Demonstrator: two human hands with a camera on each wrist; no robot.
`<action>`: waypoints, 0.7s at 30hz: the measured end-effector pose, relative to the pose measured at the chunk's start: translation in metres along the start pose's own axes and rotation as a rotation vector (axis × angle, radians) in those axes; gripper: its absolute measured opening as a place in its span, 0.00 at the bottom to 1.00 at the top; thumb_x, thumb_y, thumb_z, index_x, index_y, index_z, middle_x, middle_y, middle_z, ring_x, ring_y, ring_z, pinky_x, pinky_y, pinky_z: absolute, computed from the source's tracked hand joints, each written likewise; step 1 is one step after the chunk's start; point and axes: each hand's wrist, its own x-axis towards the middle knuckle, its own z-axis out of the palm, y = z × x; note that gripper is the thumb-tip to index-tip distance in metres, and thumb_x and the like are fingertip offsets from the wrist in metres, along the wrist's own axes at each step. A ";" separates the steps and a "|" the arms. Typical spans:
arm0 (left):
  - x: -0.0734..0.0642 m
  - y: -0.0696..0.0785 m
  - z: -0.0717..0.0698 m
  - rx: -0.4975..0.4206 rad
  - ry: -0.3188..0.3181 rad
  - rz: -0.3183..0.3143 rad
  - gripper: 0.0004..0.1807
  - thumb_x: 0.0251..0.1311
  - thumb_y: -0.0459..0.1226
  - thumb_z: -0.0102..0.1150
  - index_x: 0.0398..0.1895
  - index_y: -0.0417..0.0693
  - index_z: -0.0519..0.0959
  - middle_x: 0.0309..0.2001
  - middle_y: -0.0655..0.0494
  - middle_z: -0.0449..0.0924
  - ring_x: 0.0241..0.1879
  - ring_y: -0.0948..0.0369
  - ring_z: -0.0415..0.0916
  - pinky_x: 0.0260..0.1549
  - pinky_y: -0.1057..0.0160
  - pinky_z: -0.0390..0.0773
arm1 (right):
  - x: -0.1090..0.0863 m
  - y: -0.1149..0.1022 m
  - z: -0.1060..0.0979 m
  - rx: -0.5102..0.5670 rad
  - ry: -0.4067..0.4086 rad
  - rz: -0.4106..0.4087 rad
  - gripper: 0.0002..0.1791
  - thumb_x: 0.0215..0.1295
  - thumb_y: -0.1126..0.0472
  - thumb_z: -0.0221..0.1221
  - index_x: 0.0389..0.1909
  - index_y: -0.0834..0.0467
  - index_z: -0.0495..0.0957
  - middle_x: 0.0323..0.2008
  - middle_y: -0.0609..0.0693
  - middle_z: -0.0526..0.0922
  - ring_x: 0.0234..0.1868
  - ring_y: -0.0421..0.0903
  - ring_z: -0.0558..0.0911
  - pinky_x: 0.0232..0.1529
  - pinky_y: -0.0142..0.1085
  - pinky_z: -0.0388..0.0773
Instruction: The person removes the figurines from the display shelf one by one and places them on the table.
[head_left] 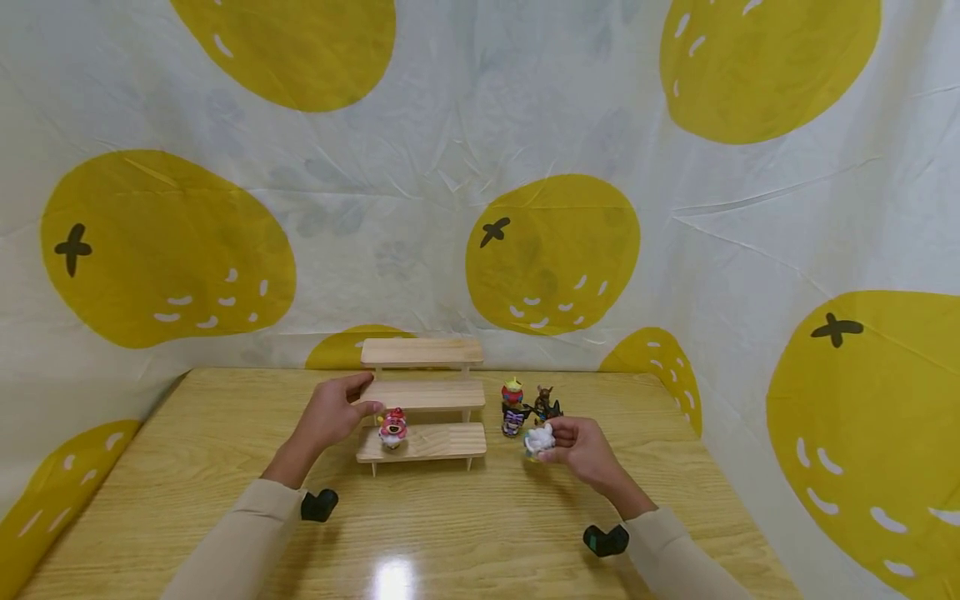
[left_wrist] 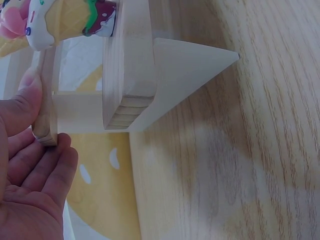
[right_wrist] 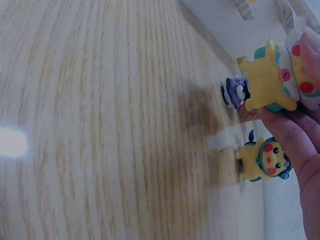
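My left hand (head_left: 328, 414) grips the left end of the middle board (head_left: 431, 394) of a three-step wooden display stand. In the left wrist view, the thumb lies on one face of that board and the fingers curl under the other. A pink figurine (head_left: 392, 428) with a red top and an ice-cream-cone body stands on the lowest board (head_left: 446, 442), near its left end. To the right of the stand, my right hand (head_left: 583, 452) holds a yellow figurine (right_wrist: 270, 82) with red cheeks and a white hood between thumb and fingers, above the table.
Several figurines stand grouped right of the stand: a red one (head_left: 512, 391), a purple one (head_left: 513, 420), a brown one (head_left: 543, 397) and a yellow one in a dark blue hood (right_wrist: 267, 159). Behind the wooden table (head_left: 450, 533) hangs a fruit-print cloth (head_left: 420, 250).
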 end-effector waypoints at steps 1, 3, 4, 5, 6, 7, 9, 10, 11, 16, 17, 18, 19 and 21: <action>0.000 0.000 0.000 0.001 0.000 -0.001 0.34 0.71 0.41 0.66 0.74 0.34 0.70 0.71 0.36 0.75 0.68 0.39 0.76 0.64 0.41 0.79 | 0.000 0.001 -0.001 -0.002 0.002 0.002 0.23 0.61 0.76 0.69 0.56 0.79 0.77 0.50 0.74 0.86 0.43 0.34 0.88 0.46 0.30 0.88; 0.000 0.000 0.000 0.002 0.001 -0.004 0.34 0.71 0.41 0.66 0.74 0.34 0.70 0.71 0.36 0.74 0.68 0.39 0.76 0.65 0.41 0.79 | -0.001 0.003 -0.002 0.000 0.006 0.006 0.23 0.61 0.76 0.69 0.57 0.79 0.77 0.50 0.74 0.86 0.43 0.34 0.88 0.46 0.30 0.89; 0.000 0.000 0.000 0.002 0.001 -0.005 0.34 0.71 0.41 0.65 0.74 0.34 0.70 0.71 0.36 0.74 0.68 0.39 0.76 0.65 0.41 0.79 | -0.002 0.003 -0.003 0.002 0.007 0.009 0.24 0.61 0.76 0.69 0.58 0.79 0.77 0.50 0.74 0.86 0.43 0.34 0.88 0.46 0.30 0.89; 0.000 0.000 0.000 0.003 0.001 -0.005 0.34 0.71 0.41 0.65 0.74 0.34 0.70 0.71 0.36 0.74 0.68 0.38 0.76 0.65 0.41 0.79 | -0.002 0.004 -0.003 0.005 0.007 0.007 0.25 0.61 0.76 0.69 0.58 0.79 0.76 0.51 0.74 0.86 0.43 0.34 0.88 0.46 0.31 0.89; 0.000 0.000 0.000 0.003 0.001 -0.005 0.34 0.71 0.41 0.65 0.74 0.34 0.70 0.71 0.36 0.74 0.68 0.38 0.75 0.65 0.41 0.79 | -0.003 0.005 -0.004 0.006 0.007 0.008 0.25 0.61 0.75 0.69 0.59 0.80 0.76 0.51 0.74 0.85 0.44 0.34 0.88 0.46 0.31 0.89; 0.000 0.001 0.000 0.003 0.003 -0.006 0.34 0.71 0.41 0.65 0.74 0.34 0.70 0.71 0.36 0.74 0.68 0.38 0.76 0.65 0.41 0.79 | -0.003 0.005 -0.004 0.009 0.011 0.010 0.26 0.61 0.75 0.69 0.59 0.80 0.76 0.51 0.74 0.85 0.44 0.34 0.89 0.46 0.31 0.89; 0.000 0.001 0.000 0.003 0.001 -0.005 0.33 0.71 0.41 0.65 0.74 0.34 0.70 0.71 0.35 0.74 0.68 0.38 0.75 0.65 0.40 0.79 | -0.004 0.006 -0.005 0.013 0.017 0.012 0.26 0.61 0.75 0.69 0.59 0.80 0.76 0.51 0.74 0.86 0.44 0.35 0.89 0.46 0.31 0.89; 0.000 0.001 0.001 0.004 0.000 -0.004 0.33 0.71 0.41 0.65 0.74 0.33 0.70 0.71 0.35 0.74 0.68 0.38 0.76 0.65 0.40 0.79 | -0.004 0.006 -0.005 0.014 0.017 0.012 0.26 0.61 0.75 0.69 0.59 0.80 0.75 0.51 0.74 0.86 0.44 0.35 0.89 0.46 0.30 0.89; 0.000 0.001 0.001 0.005 0.000 -0.004 0.33 0.71 0.40 0.65 0.74 0.33 0.70 0.71 0.35 0.74 0.68 0.38 0.76 0.65 0.40 0.79 | -0.004 0.007 -0.005 0.014 0.016 0.011 0.26 0.61 0.75 0.69 0.59 0.80 0.75 0.51 0.73 0.86 0.45 0.35 0.89 0.46 0.30 0.89; 0.000 0.001 0.001 0.004 -0.001 -0.006 0.33 0.71 0.40 0.65 0.74 0.33 0.70 0.71 0.35 0.74 0.68 0.38 0.75 0.65 0.41 0.79 | -0.005 0.008 -0.007 0.026 0.026 0.025 0.24 0.61 0.76 0.69 0.57 0.80 0.76 0.49 0.71 0.87 0.44 0.36 0.89 0.45 0.29 0.88; 0.000 0.001 0.001 0.003 -0.001 -0.007 0.33 0.71 0.40 0.65 0.74 0.33 0.70 0.71 0.35 0.74 0.68 0.38 0.75 0.65 0.40 0.79 | -0.005 0.008 -0.007 0.029 0.029 0.029 0.23 0.61 0.76 0.69 0.56 0.80 0.77 0.49 0.71 0.87 0.44 0.36 0.89 0.44 0.28 0.88; 0.000 0.001 0.001 0.002 -0.001 -0.009 0.33 0.71 0.40 0.65 0.74 0.33 0.70 0.71 0.35 0.74 0.68 0.38 0.75 0.65 0.40 0.79 | -0.006 0.008 -0.008 0.033 0.035 0.034 0.24 0.60 0.76 0.69 0.56 0.80 0.77 0.49 0.71 0.87 0.43 0.37 0.89 0.44 0.28 0.88; 0.000 0.001 0.000 0.000 0.000 -0.011 0.33 0.71 0.40 0.65 0.74 0.33 0.70 0.71 0.35 0.74 0.68 0.38 0.75 0.65 0.40 0.79 | -0.006 0.009 -0.008 0.033 0.039 0.036 0.24 0.60 0.77 0.69 0.56 0.80 0.76 0.49 0.72 0.87 0.44 0.38 0.89 0.44 0.28 0.88; 0.000 0.001 0.000 -0.001 -0.001 -0.013 0.34 0.71 0.41 0.65 0.74 0.33 0.70 0.71 0.35 0.74 0.68 0.38 0.75 0.65 0.40 0.79 | -0.006 0.009 -0.010 0.034 0.047 0.043 0.25 0.59 0.77 0.69 0.57 0.81 0.76 0.50 0.73 0.86 0.43 0.38 0.89 0.44 0.28 0.88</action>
